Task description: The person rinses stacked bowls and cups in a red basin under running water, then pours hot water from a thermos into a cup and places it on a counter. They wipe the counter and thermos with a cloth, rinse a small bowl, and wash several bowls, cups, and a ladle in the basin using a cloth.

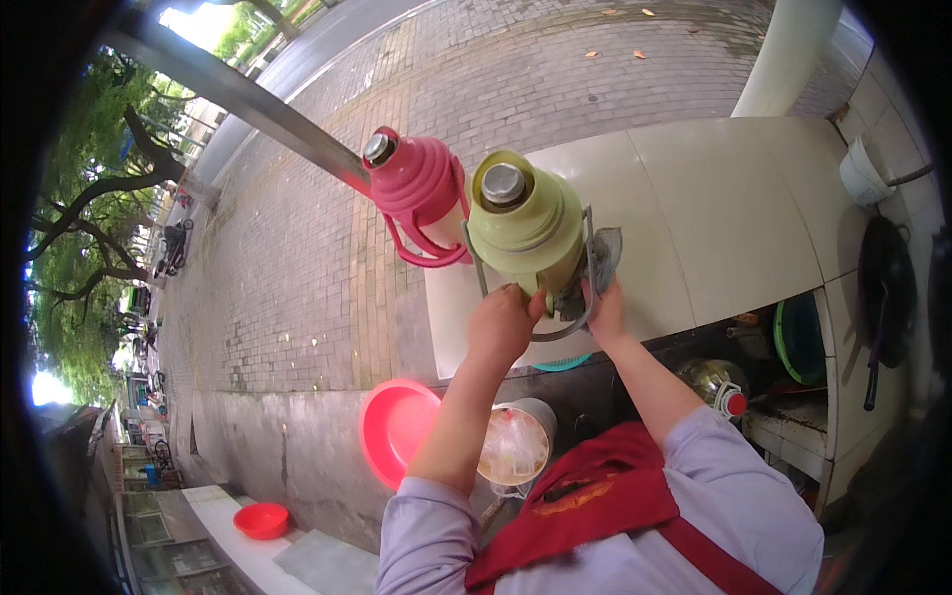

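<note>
A pale green thermos flask (520, 230) with a silver-topped stopper stands on the tiled counter (732, 201), its grey bail handle hanging down toward me. My left hand (504, 321) grips the side handle of this flask. With my right hand (606, 306) I hold a grey cloth (606, 260) against the flask's right side; the fingertips are partly hidden behind the bail. Just left of it, near the counter's outer edge, is a pink thermos flask (428, 190) with a similar stopper. Neither hand touches the pink one.
Below the counter are a pink basin (394, 431), a lined waste bucket (517, 446) and a large oil bottle (718, 387) with a red cap. A black wok (885, 290) and white pail (863, 175) are at the right wall. A metal post (260, 104) rises beyond the pink flask.
</note>
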